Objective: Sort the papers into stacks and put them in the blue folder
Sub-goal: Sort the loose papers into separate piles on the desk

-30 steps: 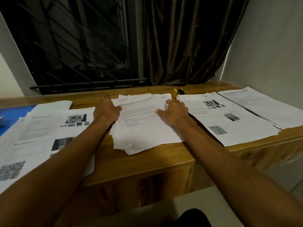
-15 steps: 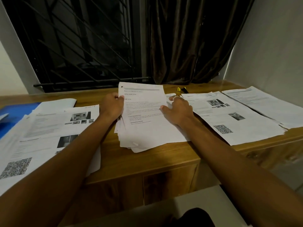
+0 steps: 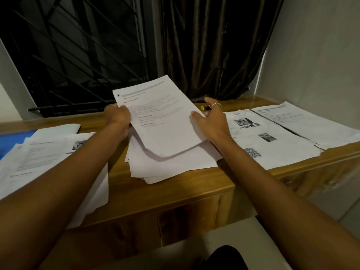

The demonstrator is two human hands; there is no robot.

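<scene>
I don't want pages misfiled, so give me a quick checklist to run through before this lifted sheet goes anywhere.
1. Left hand grips the lifted sheet at its left edge: ok.
2. Right hand has its thumb on the right edge: ok.
3. Sheet clear of the middle stack: ok.
4. Only one page lifted: cannot tell.
5. Text-only stack at far right free to receive it: ok.
6. Blue folder uncovered: not ok, papers overlap it.
</scene>
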